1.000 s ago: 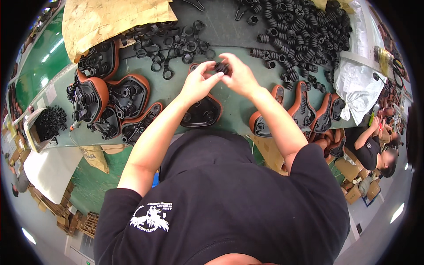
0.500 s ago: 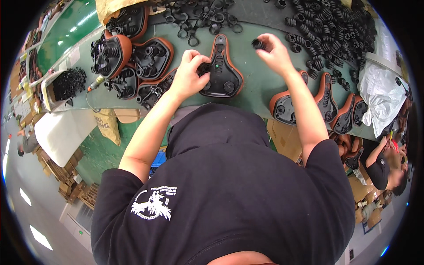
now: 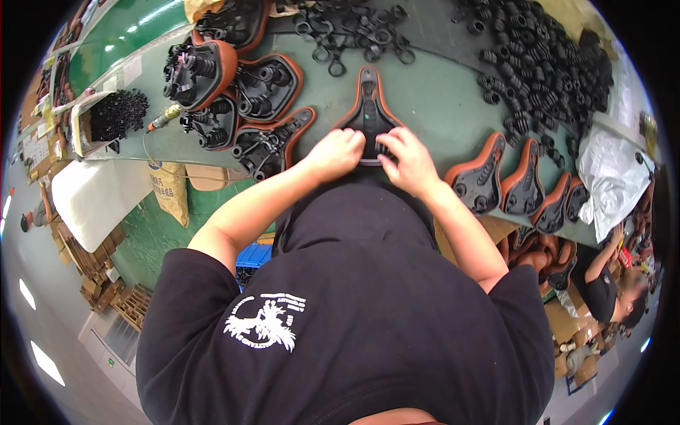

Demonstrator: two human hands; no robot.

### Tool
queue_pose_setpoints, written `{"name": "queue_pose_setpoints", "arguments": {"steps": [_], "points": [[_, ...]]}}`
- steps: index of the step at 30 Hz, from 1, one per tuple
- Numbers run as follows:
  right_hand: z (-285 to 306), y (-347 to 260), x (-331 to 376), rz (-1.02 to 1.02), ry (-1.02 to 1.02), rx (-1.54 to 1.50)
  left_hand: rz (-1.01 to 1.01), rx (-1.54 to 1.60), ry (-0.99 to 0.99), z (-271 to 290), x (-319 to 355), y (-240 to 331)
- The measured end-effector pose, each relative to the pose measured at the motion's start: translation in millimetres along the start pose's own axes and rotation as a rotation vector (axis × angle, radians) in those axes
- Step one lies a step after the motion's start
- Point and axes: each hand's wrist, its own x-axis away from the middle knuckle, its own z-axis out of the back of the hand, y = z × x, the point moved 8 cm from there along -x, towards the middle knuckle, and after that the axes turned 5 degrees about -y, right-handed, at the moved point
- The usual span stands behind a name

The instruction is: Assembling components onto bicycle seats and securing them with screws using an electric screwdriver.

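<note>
Upturned saddle (image 3: 369, 106), nose toward the bench's far edge, wide end at near edge, left hand (image 3: 336, 153) and right hand (image 3: 404, 160) curled in a grip on it.

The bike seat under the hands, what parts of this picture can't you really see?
- Head view: the wide rear of the upside-down saddle is covered by the left hand and right hand; anything they pinch is hidden.
- Head view: the black coil springs are cut off by the picture's round edge.
- Head view: the box of small black parts is too small to tell apart.
</note>
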Motion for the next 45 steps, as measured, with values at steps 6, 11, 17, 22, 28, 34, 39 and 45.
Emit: {"name": "queue_pose_setpoints", "arguments": {"steps": [6,11,17,22,28,34,39,45], "points": [[-25,16,4,0.054,-0.074,-0.024,-0.133,-0.137,0.042,-13,16,18],[-22,23,13,-0.014,-0.050,-0.023,-0.094,-0.165,0.068,-3,5,9],[-3,17,-3,0.143,0.031,0.115,0.030,-0.216,-0.029,-1,-23,1],[-5,29,-6,0.255,-0.111,0.301,-0.047,-0.276,-0.042,-6,-15,16],[27,25,-48,0.207,-0.146,0.088,0.266,0.319,0.261,49,-35,-74],[188,141,-187,-0.299,0.506,0.337,0.791,0.213,0.065,0,-54,-192],[259,217,-250,-0.968,0.643,0.318,0.791,0.330,0.228,-11,-44,-208],[282,271,-279,-1.028,0.306,0.398,1.025,0.909,0.232,-63,-2,-200]]}}
